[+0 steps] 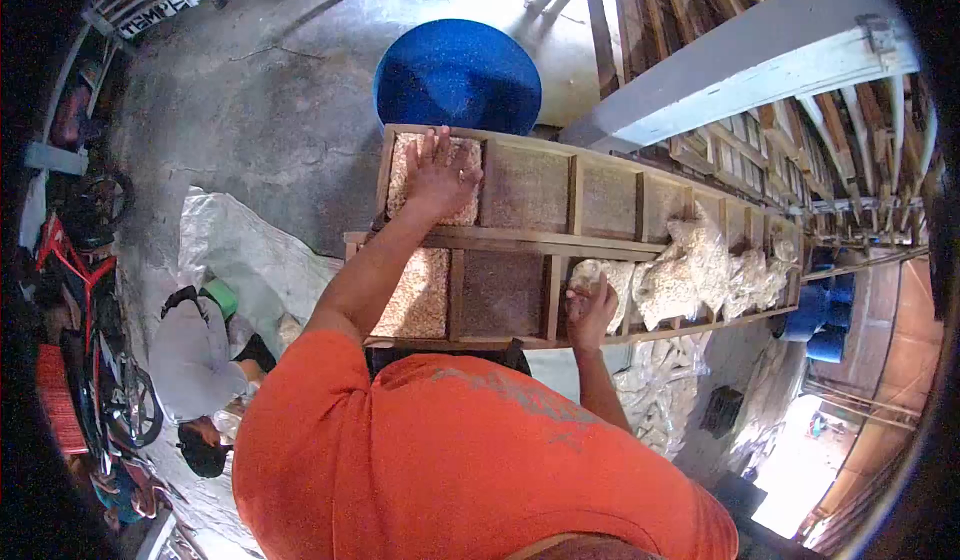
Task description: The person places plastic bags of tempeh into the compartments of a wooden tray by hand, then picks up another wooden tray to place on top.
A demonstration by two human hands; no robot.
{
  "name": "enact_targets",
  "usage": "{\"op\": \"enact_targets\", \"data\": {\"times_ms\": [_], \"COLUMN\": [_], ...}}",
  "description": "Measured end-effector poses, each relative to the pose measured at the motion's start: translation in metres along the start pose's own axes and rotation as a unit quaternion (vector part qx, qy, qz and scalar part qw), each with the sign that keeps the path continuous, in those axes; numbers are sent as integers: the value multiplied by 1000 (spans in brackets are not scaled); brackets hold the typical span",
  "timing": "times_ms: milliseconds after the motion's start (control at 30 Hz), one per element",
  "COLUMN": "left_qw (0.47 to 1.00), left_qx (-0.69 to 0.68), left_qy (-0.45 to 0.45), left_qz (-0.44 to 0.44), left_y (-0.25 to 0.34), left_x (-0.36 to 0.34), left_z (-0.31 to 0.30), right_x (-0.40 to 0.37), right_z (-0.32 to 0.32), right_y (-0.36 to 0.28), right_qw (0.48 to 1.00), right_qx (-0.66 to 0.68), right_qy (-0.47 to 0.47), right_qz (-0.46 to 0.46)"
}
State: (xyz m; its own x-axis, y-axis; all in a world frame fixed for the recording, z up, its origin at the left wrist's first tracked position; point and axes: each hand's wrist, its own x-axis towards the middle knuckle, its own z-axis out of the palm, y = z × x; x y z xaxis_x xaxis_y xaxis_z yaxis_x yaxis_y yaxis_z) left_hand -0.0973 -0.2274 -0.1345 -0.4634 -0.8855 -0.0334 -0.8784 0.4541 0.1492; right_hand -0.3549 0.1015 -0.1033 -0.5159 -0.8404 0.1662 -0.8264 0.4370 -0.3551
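My left hand [440, 182] lies flat with its fingers spread on pale beans [405, 165] that fill the first compartment of the far wooden tray [525, 142]. My right hand [592, 308] has its fingers bent over the near end of a clear plastic bag of beans [618, 285], on the near tray [500, 342]. More pale beans [418, 295] fill that tray's left compartment. Beside them, one compartment shows a bare dark mesh bottom [500, 293]. Several more bags of beans [682, 275] lie across both trays toward the right.
A big blue tub [458, 75] stands behind the trays. A sloping grey beam [740, 65] rises at the right. At the left a person in a grey shirt [195, 360] is low beside a pale sheet [250, 235], near a red motorcycle [100, 360]. Blue barrels [825, 305] stand far right.
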Motion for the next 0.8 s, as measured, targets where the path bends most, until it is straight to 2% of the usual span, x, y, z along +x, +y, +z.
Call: {"op": "enact_targets", "data": {"times_ms": [33,67,100,133,167,233,267,300,367,400,433,467,500,533,600,667,700,733,767,800], "left_qw": [998,994,994,996,997,996,996,997,998,996,988,975,951,914,844,814,819,718,628,524], "left_qx": [-16,-29,-28,-27,-26,-22,-24,-23,-25,-38,-54,-109,-207,-301,-430,-536,-528,-685,-776,-851], "left_qy": [53,106,104,73,46,42,39,33,19,82,147,182,179,160,103,-52,-49,-38,-8,35], "left_qz": [-3,-5,-8,-33,-58,-69,-75,-72,-45,-26,-10,60,141,221,303,219,218,122,65,19], "left_y": [-1,-5,-4,4,12,16,17,17,3,-12,-15,-9,0,8,60,96,96,97,100,103], "left_x": [4,9,10,6,5,2,2,2,-3,-14,-23,-42,-62,-83,-119,-149,-157,-159,-164,-169], "left_z": [5,10,6,2,-3,-5,-7,-10,-19,-26,-35,-40,-51,-62,-106,-144,-143,-139,-140,-142], "right_x": [1,1,-4,-2,-2,7,15,20,30,37,44,48,49,50,55,52,49,45,41,40], "right_z": [1,4,7,6,3,-5,-8,-12,-25,-27,-33,-47,-64,-97,-121,-128,-119,-109,-72,-63], "right_y": [1,0,-3,-3,-3,-2,8,9,9,23,19,3,-19,-70,-120,-160,-164,-167,-151,-154], "right_qw": [1000,998,994,988,989,980,986,987,996,999,1000,1000,999,987,912,898,888,878,764,683], "right_qx": [1,-52,-105,-141,-141,-188,-161,-157,18,-6,-5,14,34,160,402,438,458,477,627,691], "right_qy": [1,19,32,22,19,-59,-46,-39,-65,-28,-12,14,36,4,-81,-43,-22,-3,-138,-210], "right_qz": [-8,-9,-6,-51,-52,25,-19,-9,59,-35,-23,-19,-15,11,16,-10,-26,-42,63,106]}}
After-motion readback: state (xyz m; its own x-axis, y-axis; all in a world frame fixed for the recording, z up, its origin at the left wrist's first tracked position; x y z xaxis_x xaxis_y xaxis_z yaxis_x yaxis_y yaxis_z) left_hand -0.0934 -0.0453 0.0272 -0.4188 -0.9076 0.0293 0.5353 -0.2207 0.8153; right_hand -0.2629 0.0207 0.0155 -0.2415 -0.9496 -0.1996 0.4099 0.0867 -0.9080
